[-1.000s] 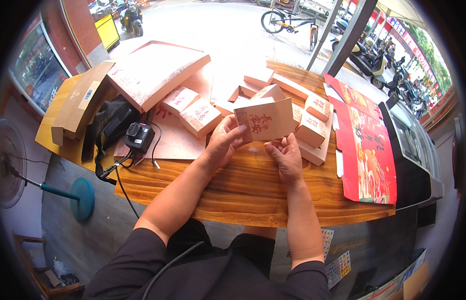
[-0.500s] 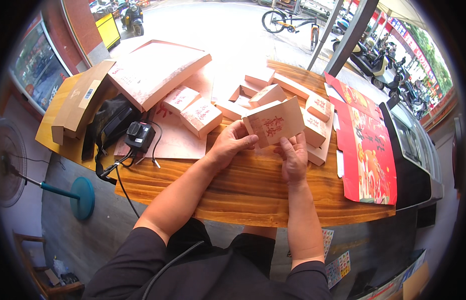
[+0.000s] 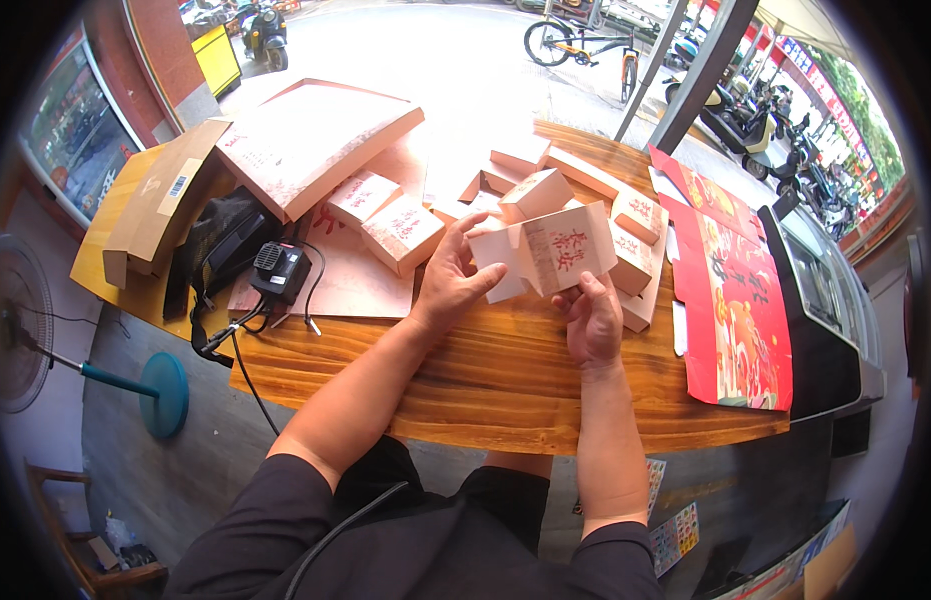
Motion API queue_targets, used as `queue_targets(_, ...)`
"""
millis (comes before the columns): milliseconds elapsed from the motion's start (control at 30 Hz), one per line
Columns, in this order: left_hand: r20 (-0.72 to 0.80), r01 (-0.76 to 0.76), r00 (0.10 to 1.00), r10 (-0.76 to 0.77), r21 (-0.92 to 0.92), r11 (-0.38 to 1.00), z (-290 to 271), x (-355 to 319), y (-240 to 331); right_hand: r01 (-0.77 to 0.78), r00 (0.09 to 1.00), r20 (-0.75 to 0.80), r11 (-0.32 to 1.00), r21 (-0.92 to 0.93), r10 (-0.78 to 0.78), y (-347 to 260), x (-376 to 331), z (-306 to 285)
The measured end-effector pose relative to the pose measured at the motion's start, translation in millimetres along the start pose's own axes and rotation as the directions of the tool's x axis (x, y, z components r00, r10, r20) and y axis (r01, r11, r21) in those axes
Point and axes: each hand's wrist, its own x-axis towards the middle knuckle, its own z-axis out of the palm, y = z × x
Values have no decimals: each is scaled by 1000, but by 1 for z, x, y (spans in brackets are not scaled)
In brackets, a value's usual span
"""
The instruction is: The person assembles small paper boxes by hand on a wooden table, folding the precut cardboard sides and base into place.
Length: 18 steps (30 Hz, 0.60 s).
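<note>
- The pink paper box is held up over the wooden table; it is partly folded
- The left hand grips its left flap; the right hand pinches its bottom edge
- More small pink boxes lie just behind

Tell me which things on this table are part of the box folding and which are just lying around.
In use:
- half-folded pink box, held by left hand and right hand
- folded pink boxes
- flat pink sheets

Lying about:
- black charger
- brown carton
- red printed bags
- black bag
</note>
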Motion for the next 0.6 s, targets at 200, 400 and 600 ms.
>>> queue_targets(200, 116, -42, 993, 27, 126, 991, -8, -1, -9, -30, 997, 70, 991, -129, 39, 2, -3, 1)
queue_targets(400, 131, 19, 991, -15, -32, 999, -8, -5, -5, 12, 999, 44, 992, -126, -7, -1, -3, 0)
queue_targets(600, 68, 126, 991, -116, -167, 978, -11, -3, -7, -43, 985, 168, 999, -5, 43, -1, -3, -6)
